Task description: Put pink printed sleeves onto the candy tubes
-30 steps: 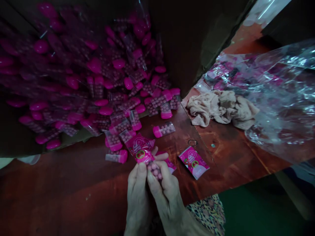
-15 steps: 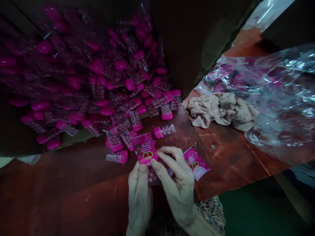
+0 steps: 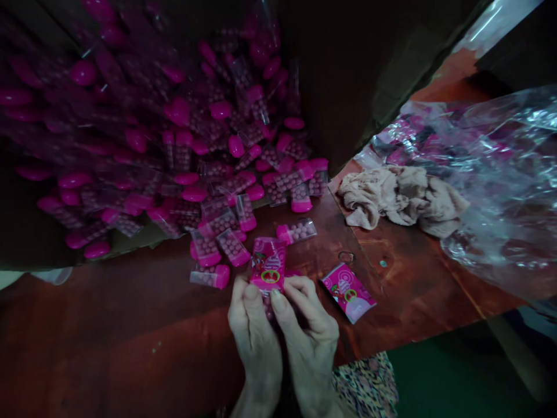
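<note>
Keep the wrapper (image 3: 268, 264) square to the beads (image 3: 268, 310) showing just below, at six o'clock, and press lightly and evenly with both thumbs to avoid creasing the print. Held just ahead of the hands at twelve o'clock; pinched at the lower left edge between thumb and forefinger of the left hand (image 3: 256, 331), at the lower right between those of the right hand (image 3: 310, 329); cannot tell about the fingers tucked underneath. Unlike half a second ago: a straighter wrapper, right fingers curled in closer, and, between two and three o'clock, a fully uncovered spare wrapper (image 3: 348, 294).
</note>
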{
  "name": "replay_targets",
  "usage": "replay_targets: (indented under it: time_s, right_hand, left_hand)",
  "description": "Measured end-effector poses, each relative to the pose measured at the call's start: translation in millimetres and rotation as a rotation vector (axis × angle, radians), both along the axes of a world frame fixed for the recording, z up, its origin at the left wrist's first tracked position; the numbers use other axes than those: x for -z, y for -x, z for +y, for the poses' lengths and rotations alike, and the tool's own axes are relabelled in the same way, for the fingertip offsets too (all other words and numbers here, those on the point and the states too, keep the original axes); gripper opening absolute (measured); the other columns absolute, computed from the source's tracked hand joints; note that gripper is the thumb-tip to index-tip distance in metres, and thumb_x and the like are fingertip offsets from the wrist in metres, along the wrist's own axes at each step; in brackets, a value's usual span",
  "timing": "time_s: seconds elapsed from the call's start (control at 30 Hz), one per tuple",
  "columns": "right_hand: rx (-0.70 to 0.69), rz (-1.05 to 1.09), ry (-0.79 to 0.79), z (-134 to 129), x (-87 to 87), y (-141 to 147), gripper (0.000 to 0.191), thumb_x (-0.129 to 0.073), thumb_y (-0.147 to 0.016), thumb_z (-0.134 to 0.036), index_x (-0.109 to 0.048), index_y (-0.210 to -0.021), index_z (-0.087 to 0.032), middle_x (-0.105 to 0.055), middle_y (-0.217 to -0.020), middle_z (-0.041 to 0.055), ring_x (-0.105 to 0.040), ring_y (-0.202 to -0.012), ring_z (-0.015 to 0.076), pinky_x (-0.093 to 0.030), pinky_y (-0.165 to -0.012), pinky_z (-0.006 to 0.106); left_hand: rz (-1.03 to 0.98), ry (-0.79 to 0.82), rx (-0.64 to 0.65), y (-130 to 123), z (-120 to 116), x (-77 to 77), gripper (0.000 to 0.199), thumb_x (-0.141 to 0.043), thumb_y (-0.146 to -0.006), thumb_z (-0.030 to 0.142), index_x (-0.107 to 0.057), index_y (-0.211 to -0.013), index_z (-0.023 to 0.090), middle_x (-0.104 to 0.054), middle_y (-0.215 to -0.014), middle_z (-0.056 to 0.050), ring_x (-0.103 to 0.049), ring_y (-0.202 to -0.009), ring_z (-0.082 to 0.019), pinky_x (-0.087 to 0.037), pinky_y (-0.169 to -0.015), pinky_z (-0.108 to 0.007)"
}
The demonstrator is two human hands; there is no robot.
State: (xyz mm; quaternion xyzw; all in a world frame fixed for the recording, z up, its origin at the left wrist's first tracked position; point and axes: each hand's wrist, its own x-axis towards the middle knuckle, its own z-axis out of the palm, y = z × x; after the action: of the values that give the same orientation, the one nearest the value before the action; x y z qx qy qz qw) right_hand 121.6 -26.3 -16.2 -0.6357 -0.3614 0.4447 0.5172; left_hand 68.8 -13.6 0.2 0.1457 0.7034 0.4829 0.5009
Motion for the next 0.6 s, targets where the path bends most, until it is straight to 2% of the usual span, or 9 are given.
replay_targets:
  time_s: [0.07, 0.13, 0.2, 0.27, 0.37, 0.47, 0.6]
  right_hand:
    - [-0.039, 0.006, -0.014, 2.0, 2.2, -5.1, 0.013, -0.058, -0.084, -0.027, -0.069, -0.087, -0.021, -0.059, -0.086, 0.0037, -0.059, -0.081, 0.0179, -0.05, -0.071, 0.031]
    - [-0.068, -0.036, -0.04, 3.0, 3.3, -9.8, 0.016, -0.059, -0.084, -0.027, -0.067, -0.098, -0.023, -0.059, -0.096, 0.0041, -0.058, -0.09, 0.0183, -0.05, -0.078, 0.032]
    - [-0.053, -0.138, -0.071, 2.4, 4.4, -12.0, 0.028, -0.06, -0.083, -0.026, -0.06, -0.112, -0.024, -0.057, -0.108, 0.0056, -0.055, -0.101, 0.0198, -0.048, -0.084, 0.033]
    - [-0.021, -0.246, -0.104, 1.0, 5.9, -11.0, 0.034, -0.06, -0.082, -0.026, -0.056, -0.116, -0.021, -0.055, -0.112, 0.0075, -0.054, -0.106, 0.0213, -0.048, -0.087, 0.036]
    - [-0.019, -0.306, -0.11, -0.3, 8.2, -6.7, 0.03, -0.058, -0.083, -0.025, -0.055, -0.112, -0.019, -0.057, -0.108, 0.0082, -0.055, -0.102, 0.0212, -0.048, -0.086, 0.036]
    - [-0.052, -0.236, -0.044, -0.3, 7.9, -4.6, 0.029, -0.056, -0.085, -0.026, -0.054, -0.113, -0.019, -0.061, -0.103, 0.0068, -0.059, -0.094, 0.0193, -0.051, -0.079, 0.032]
    - [-0.187, -0.052, 0.015, -0.2, 3.9, -6.9, 0.015, -0.047, -0.091, -0.029, -0.06, -0.092, -0.021, -0.066, -0.08, 0.0008, -0.062, -0.07, 0.014, -0.05, -0.066, 0.024]
  left_hand:
    - [0.012, 0.062, -0.068, -0.4, 7.9, -1.6, 0.025, -0.063, -0.073, 0.044, -0.056, -0.082, 0.022, -0.064, -0.072, 0.001, -0.062, -0.074, -0.017, -0.048, -0.065, -0.024]
    - [-0.056, 0.062, -0.082, -0.6, 15.6, -3.2, 0.026, -0.064, -0.072, 0.043, -0.057, -0.081, 0.02, -0.065, -0.075, -0.001, -0.063, -0.073, -0.017, -0.049, -0.066, -0.025]
    - [-0.153, 0.032, -0.09, -0.2, 21.3, -4.8, 0.028, -0.061, -0.075, 0.043, -0.057, -0.087, 0.018, -0.067, -0.073, -0.003, -0.064, -0.066, -0.016, -0.05, -0.063, -0.026]
    - [-0.207, 0.016, -0.111, 0.6, 23.9, -6.4, 0.031, -0.06, -0.076, 0.042, -0.055, -0.095, 0.018, -0.068, -0.072, -0.004, -0.064, -0.062, -0.016, -0.05, -0.062, -0.028]
    - [-0.228, -0.011, -0.151, 0.7, 21.7, -7.9, 0.032, -0.065, -0.071, 0.038, -0.054, -0.094, 0.018, -0.069, -0.074, -0.004, -0.067, -0.072, -0.018, -0.052, -0.067, -0.028]
    - [-0.305, -0.05, -0.165, -0.5, 17.0, -7.6, 0.031, -0.069, -0.067, 0.04, -0.055, -0.085, 0.019, -0.068, -0.074, -0.003, -0.067, -0.077, -0.019, -0.052, -0.07, -0.03]
    - [-0.305, -0.049, -0.115, 2.1, 16.5, -5.3, 0.03, -0.07, -0.065, 0.043, -0.056, -0.07, 0.017, -0.063, -0.06, 0.0, -0.062, -0.057, -0.014, -0.05, -0.055, -0.024]
